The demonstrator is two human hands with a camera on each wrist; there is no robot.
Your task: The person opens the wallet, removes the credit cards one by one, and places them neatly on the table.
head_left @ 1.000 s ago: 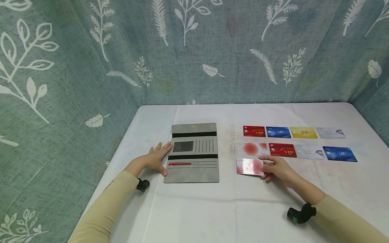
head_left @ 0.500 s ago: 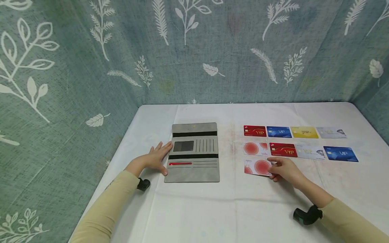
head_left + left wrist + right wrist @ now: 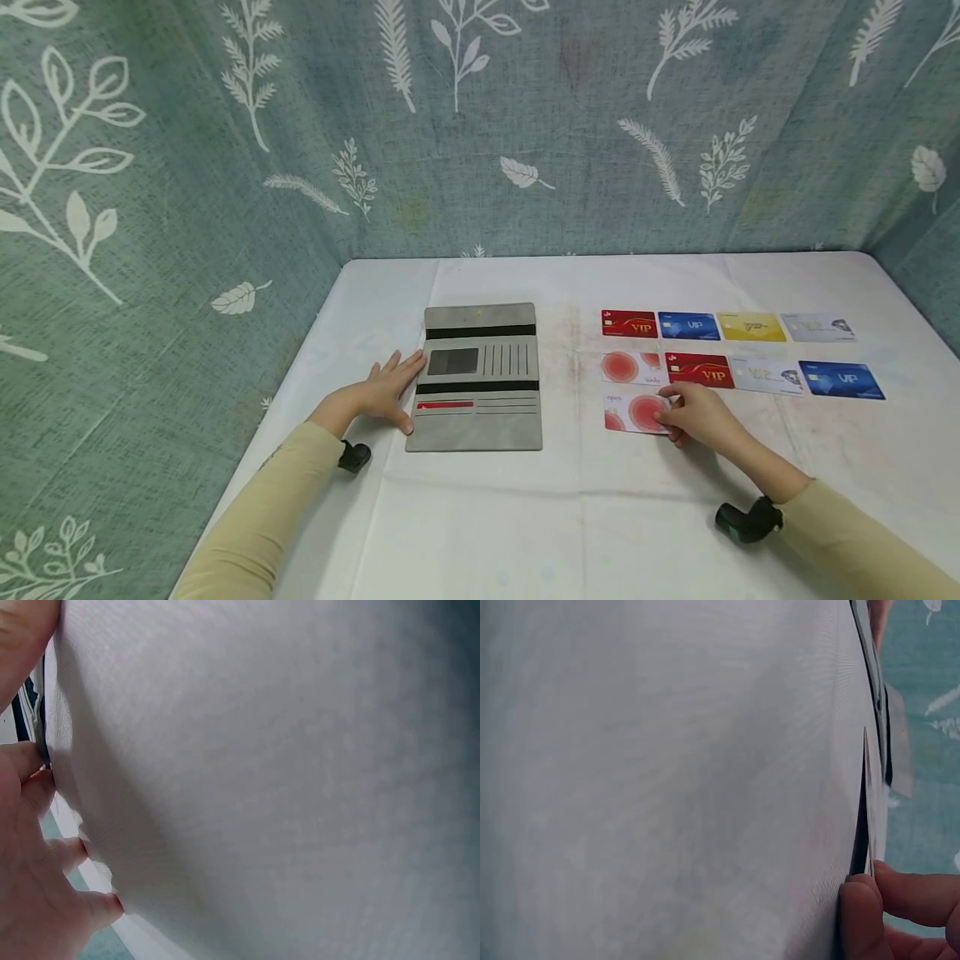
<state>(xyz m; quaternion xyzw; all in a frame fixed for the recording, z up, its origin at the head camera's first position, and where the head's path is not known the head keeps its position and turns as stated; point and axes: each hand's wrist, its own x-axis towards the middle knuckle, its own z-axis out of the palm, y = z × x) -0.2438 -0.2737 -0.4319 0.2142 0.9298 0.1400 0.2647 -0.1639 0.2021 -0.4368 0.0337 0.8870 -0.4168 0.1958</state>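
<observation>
An opened grey card wallet [image 3: 474, 432] with black bands and card slots lies flat on the table. Its left edge is touched by my left hand [image 3: 381, 393], palm down with spread, straight fingers. Between thumb and fingers, my right hand [image 3: 703, 417] pinches the right end of a white card with pink-red circles [image 3: 626, 414]. In the right wrist view that card [image 3: 868, 802] shows edge-on, slightly tilted, with a dark shadow gap under it. Just behind it lies a similar circle-patterned card [image 3: 621, 367].
Two rows of cards lie right of the wallet. The back row holds a red card [image 3: 628, 323], a blue one [image 3: 688, 326], a gold one [image 3: 752, 327] and a silver one [image 3: 816, 327]. In the front row are another red [image 3: 699, 370], silver [image 3: 763, 375] and blue card [image 3: 840, 380].
My right hand has carried the pinched card a short way to the right, below the front row, and its glare is gone. The left hand and wallet have stayed put.
</observation>
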